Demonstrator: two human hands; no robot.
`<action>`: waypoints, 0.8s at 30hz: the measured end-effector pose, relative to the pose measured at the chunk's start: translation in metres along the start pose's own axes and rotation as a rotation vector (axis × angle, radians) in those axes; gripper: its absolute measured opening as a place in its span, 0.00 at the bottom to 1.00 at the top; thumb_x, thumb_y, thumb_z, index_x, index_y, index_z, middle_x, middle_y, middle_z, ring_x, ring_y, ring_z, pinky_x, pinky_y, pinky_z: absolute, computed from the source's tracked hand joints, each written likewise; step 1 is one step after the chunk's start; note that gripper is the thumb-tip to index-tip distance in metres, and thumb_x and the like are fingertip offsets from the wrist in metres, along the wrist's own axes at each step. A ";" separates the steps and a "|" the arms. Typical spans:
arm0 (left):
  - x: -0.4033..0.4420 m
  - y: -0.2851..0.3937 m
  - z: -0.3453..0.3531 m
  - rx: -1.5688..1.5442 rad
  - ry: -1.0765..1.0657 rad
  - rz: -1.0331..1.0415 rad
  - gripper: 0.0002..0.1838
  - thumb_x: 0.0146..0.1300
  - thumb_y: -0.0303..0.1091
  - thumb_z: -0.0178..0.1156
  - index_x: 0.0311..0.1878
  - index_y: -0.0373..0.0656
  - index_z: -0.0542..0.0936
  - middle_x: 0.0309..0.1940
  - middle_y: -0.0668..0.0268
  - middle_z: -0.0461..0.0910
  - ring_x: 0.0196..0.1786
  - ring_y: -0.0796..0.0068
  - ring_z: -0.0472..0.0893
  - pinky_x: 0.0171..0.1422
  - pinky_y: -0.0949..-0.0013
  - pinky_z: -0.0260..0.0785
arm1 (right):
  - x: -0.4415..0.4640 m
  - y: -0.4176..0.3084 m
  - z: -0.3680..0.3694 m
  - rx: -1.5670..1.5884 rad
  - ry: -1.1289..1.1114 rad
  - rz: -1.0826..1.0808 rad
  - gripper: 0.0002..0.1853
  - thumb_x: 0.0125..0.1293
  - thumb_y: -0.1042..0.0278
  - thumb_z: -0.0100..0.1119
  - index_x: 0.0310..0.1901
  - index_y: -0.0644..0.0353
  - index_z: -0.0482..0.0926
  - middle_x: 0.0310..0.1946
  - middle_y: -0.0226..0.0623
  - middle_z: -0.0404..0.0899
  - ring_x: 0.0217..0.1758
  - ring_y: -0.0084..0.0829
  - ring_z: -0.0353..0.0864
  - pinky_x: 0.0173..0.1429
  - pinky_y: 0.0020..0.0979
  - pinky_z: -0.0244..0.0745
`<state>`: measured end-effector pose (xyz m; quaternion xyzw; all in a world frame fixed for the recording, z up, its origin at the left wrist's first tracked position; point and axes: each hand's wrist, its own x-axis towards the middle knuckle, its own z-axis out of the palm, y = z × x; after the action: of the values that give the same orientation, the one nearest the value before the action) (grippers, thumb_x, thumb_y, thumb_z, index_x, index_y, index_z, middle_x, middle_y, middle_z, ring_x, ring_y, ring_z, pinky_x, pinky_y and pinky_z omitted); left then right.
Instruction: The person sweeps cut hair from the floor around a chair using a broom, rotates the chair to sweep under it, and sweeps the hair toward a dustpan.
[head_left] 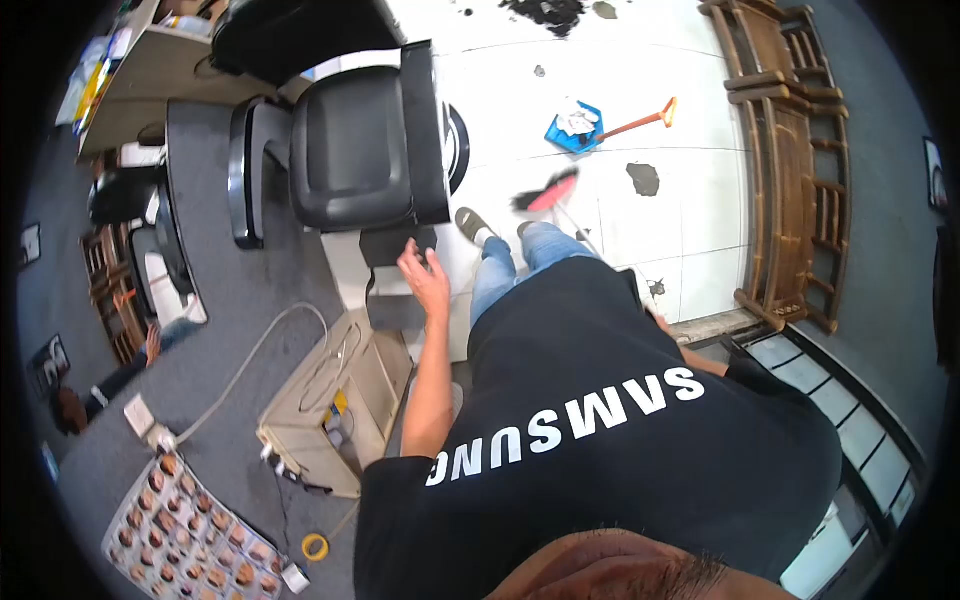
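Note:
My left hand (427,281) is empty, its fingers apart and slightly curled, beside the front of a black padded barber chair (352,150). My right hand (661,324) is mostly hidden at the side of my black shirt; it appears closed round the handle of a broom. The broom (552,194) has a pink head with dark bristles, blurred, on the floor just ahead of my feet. Beyond it lies a blue dustpan (556,134) with an orange handle, holding crumpled white paper and some dark bits.
Dark hair clippings (548,12) are heaped on the white tiles (690,210), with smaller clumps (643,179) nearby. Wooden benches (785,190) line the right side. At left stand an open wooden cabinet (335,400), a cable (252,372) and a haircut poster (190,530).

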<state>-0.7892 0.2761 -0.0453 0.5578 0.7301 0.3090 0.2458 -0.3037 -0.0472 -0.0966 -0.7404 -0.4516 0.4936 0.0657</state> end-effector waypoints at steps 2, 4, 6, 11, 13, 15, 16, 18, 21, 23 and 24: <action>0.055 0.022 0.003 0.117 -0.016 0.182 0.27 0.65 0.38 0.58 0.64 0.36 0.67 0.54 0.51 0.70 0.57 0.51 0.71 0.61 0.54 0.63 | -0.020 -0.023 0.029 -0.087 0.020 0.182 0.34 0.60 0.53 0.58 0.68 0.53 0.66 0.34 0.52 0.82 0.36 0.48 0.82 0.42 0.44 0.73; 0.092 0.026 0.020 0.214 -0.116 0.262 0.36 0.63 0.44 0.61 0.69 0.37 0.61 0.59 0.48 0.66 0.60 0.47 0.68 0.64 0.51 0.61 | -0.023 -0.052 0.039 -0.155 -0.038 0.292 0.32 0.60 0.51 0.55 0.67 0.50 0.69 0.36 0.53 0.82 0.40 0.48 0.83 0.46 0.44 0.75; 0.115 0.028 0.040 0.233 -0.286 0.155 0.49 0.57 0.53 0.65 0.71 0.33 0.52 0.60 0.44 0.63 0.60 0.42 0.69 0.65 0.51 0.62 | -0.009 -0.038 0.055 -0.063 -0.085 0.211 0.31 0.60 0.52 0.53 0.66 0.48 0.69 0.36 0.54 0.82 0.43 0.49 0.83 0.48 0.45 0.75; 0.137 0.054 0.057 0.430 -0.391 0.018 0.62 0.50 0.56 0.70 0.71 0.26 0.43 0.59 0.43 0.62 0.58 0.41 0.71 0.61 0.52 0.69 | 0.062 -0.089 0.073 -0.265 -0.050 0.252 0.31 0.62 0.60 0.49 0.70 0.42 0.63 0.44 0.52 0.82 0.49 0.52 0.81 0.52 0.49 0.75; 0.137 0.057 0.052 0.469 -0.453 0.007 0.64 0.48 0.55 0.72 0.71 0.24 0.41 0.59 0.43 0.61 0.58 0.42 0.71 0.59 0.52 0.71 | 0.105 -0.129 0.065 -0.266 -0.129 0.390 0.34 0.60 0.62 0.52 0.71 0.44 0.60 0.47 0.51 0.81 0.52 0.52 0.80 0.53 0.50 0.74; 0.139 0.057 0.051 0.478 -0.489 0.017 0.65 0.48 0.54 0.72 0.71 0.23 0.40 0.59 0.42 0.60 0.57 0.41 0.72 0.59 0.53 0.71 | 0.144 -0.162 0.061 -0.278 -0.093 0.346 0.35 0.58 0.64 0.53 0.71 0.45 0.60 0.48 0.51 0.80 0.53 0.52 0.79 0.55 0.50 0.74; 0.139 0.052 0.052 0.463 -0.488 0.035 0.64 0.48 0.54 0.72 0.70 0.23 0.40 0.58 0.41 0.60 0.56 0.40 0.72 0.59 0.53 0.71 | 0.167 -0.171 0.063 -0.278 -0.074 0.320 0.35 0.58 0.64 0.53 0.71 0.45 0.60 0.49 0.51 0.80 0.53 0.51 0.79 0.56 0.50 0.74; 0.139 0.050 0.053 0.454 -0.475 0.064 0.62 0.48 0.50 0.72 0.70 0.22 0.41 0.57 0.41 0.61 0.54 0.39 0.73 0.58 0.53 0.71 | 0.219 -0.187 0.067 -0.273 -0.031 0.285 0.36 0.58 0.64 0.52 0.71 0.46 0.59 0.50 0.51 0.80 0.54 0.51 0.79 0.57 0.49 0.75; 0.135 0.050 0.052 0.433 -0.436 0.078 0.60 0.48 0.47 0.71 0.69 0.22 0.43 0.55 0.42 0.62 0.54 0.40 0.73 0.58 0.52 0.71 | 0.284 -0.237 0.049 -0.125 0.031 0.272 0.34 0.57 0.64 0.52 0.69 0.53 0.62 0.51 0.54 0.79 0.53 0.50 0.80 0.55 0.48 0.76; 0.134 0.055 0.049 0.428 -0.425 0.069 0.56 0.48 0.44 0.70 0.69 0.23 0.44 0.54 0.43 0.62 0.55 0.41 0.72 0.58 0.52 0.70 | 0.323 -0.259 0.043 0.084 0.130 0.324 0.26 0.57 0.63 0.51 0.58 0.64 0.70 0.46 0.57 0.81 0.48 0.52 0.82 0.52 0.46 0.78; 0.133 0.055 0.049 0.429 -0.423 0.066 0.56 0.48 0.43 0.69 0.69 0.24 0.45 0.54 0.44 0.62 0.56 0.42 0.72 0.58 0.52 0.71 | 0.325 -0.266 0.036 0.101 0.066 0.355 0.25 0.58 0.63 0.51 0.56 0.67 0.70 0.41 0.57 0.81 0.41 0.50 0.82 0.44 0.44 0.77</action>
<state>-0.7525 0.4234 -0.0416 0.6724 0.6927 0.0329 0.2588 -0.4584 0.3335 -0.1884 -0.8201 -0.2861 0.4947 0.0293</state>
